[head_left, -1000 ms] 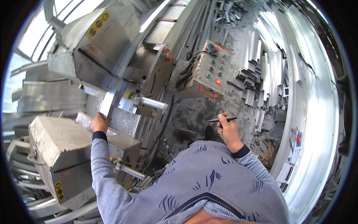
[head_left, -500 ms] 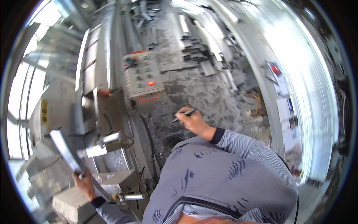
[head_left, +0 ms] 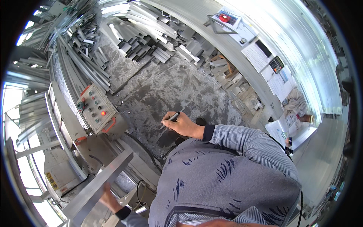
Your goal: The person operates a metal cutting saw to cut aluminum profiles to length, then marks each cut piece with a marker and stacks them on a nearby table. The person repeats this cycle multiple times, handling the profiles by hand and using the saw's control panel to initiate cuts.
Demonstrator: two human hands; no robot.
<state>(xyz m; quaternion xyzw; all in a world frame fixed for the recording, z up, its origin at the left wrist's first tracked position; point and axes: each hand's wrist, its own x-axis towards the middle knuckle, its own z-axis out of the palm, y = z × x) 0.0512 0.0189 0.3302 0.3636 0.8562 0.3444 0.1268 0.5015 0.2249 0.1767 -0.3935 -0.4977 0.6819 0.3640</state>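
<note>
Slanting across the lower left of the frame, a silver metal bar (head_left: pixel 94 187) ran from the bottom edge up toward the control box. The left hand (head_left: pixel 109 198) was at its lower side, reaching up and leftward from a dark cuff, the wrist nearly straight; its fingers seemed clamped on the bar, though blur and the metal hid their tips. Near the centre, the right hand (head_left: pixel 181 124) pinched a dark marker (head_left: pixel 174 116) between thumb and fingers, the tip angled down and left above the floor (head_left: pixel 151 92). Its striped forearm came in bent from the right, across the body. At left stood the control box (head_left: pixel 96 109), one button glowing red; metal offcuts (head_left: pixel 141 49) lay at upper centre, and papers (head_left: pixel 257 56) covered part of the bench (head_left: pixel 227 47) at upper right.
</note>
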